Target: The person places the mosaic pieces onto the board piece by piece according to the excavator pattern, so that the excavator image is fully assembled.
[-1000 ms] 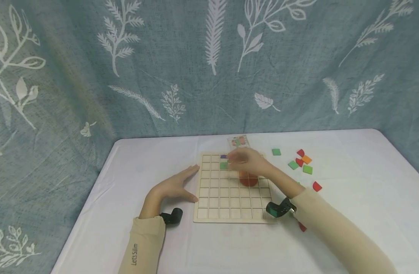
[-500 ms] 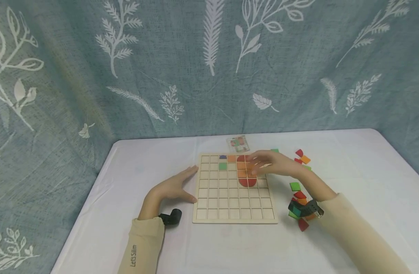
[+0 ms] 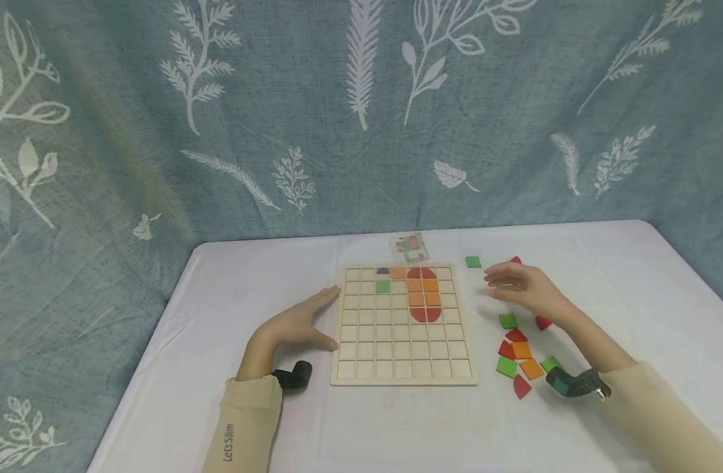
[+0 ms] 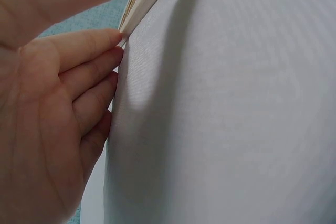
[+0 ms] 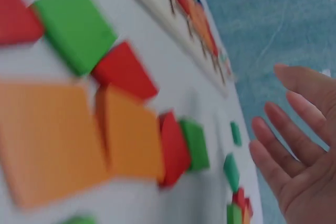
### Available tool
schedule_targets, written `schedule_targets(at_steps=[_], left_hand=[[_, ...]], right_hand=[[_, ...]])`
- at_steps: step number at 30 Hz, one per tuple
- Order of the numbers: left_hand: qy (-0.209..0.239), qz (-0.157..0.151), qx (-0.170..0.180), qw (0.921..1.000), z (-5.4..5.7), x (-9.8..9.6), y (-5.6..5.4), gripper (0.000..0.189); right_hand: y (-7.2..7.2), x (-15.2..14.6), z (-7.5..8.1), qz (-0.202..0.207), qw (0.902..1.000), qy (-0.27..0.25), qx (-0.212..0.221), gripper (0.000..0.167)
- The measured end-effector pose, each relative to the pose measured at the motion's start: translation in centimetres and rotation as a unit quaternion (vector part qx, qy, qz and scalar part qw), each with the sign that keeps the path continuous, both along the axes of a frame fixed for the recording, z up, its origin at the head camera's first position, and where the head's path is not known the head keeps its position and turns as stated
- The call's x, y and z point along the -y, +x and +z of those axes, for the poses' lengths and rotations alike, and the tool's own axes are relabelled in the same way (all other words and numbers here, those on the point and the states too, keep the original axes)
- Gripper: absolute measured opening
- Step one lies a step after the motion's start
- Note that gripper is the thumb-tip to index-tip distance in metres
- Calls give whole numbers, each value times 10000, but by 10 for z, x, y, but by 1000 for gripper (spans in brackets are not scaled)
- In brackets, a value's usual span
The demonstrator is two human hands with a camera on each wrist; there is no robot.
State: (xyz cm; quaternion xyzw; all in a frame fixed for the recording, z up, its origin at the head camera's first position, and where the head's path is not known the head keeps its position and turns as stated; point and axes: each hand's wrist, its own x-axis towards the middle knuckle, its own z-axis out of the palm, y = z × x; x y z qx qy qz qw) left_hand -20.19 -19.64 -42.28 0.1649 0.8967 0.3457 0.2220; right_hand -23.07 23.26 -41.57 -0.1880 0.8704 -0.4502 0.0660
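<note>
A wooden grid board (image 3: 367, 334) lies flat on the white table. Red quarter-rounds (image 3: 425, 315) and orange squares (image 3: 423, 285) form a rounded block in its upper right cells, near an orange tile (image 3: 398, 273), a green square (image 3: 383, 286) and a blue piece (image 3: 383, 270). My left hand (image 3: 296, 326) rests at the board's left edge, thumb and fingertips touching it, fingers straight. Right of the board, my right hand (image 3: 524, 287) hovers over loose tiles with relaxed fingers; in the right wrist view the hand (image 5: 304, 140) holds nothing. It hides some tiles in the head view.
Loose green, red and orange tiles (image 3: 521, 350) lie right of the board. A single green tile (image 3: 473, 261) sits near the board's upper right corner. A small picture card (image 3: 409, 247) lies behind the board. A patterned blue curtain (image 3: 338, 164) hangs behind the table.
My right hand has moved from over the board's top cells to the right, above the loose tiles. An orange tile now shows beside the blue piece. My left hand has stayed put.
</note>
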Motion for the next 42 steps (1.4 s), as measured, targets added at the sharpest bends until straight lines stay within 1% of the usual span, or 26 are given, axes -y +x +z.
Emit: schedule_targets(at_steps=[5, 8, 12, 18, 22, 26, 33, 38, 42], left_hand=[[50, 41, 27, 10000, -1, 0, 1, 106], [22, 80, 31, 10000, -2, 0, 1, 107], [-22, 111, 19, 9999, -2, -1, 1, 107], [46, 81, 38, 9999, 2, -2, 2, 105], [71, 114, 48, 9999, 3, -3, 1, 106], [75, 86, 42, 9999, 1, 0, 2, 106], [24, 121, 2, 9999, -4, 4, 3, 107], [88, 99, -23, 9999, -1, 0, 3, 107], [71, 98, -25, 9999, 1, -1, 4, 106]], right_hand=[[6, -16, -3, -493, 9986, 84, -184, 41], [8, -21, -4, -849, 9956, 303, -256, 41], [8, -24, -6, -1114, 9925, 443, -221, 41], [7, -15, -8, -1215, 9903, 635, -227, 42], [7, -9, -10, -1327, 9874, 786, -369, 39], [5, -2, -14, -1363, 9855, 881, -502, 36], [0, 9, -22, -1406, 9835, 1024, -508, 32], [0, 12, -19, -1440, 9828, 1019, -539, 31], [0, 11, -16, -1318, 9840, 1077, -521, 31]])
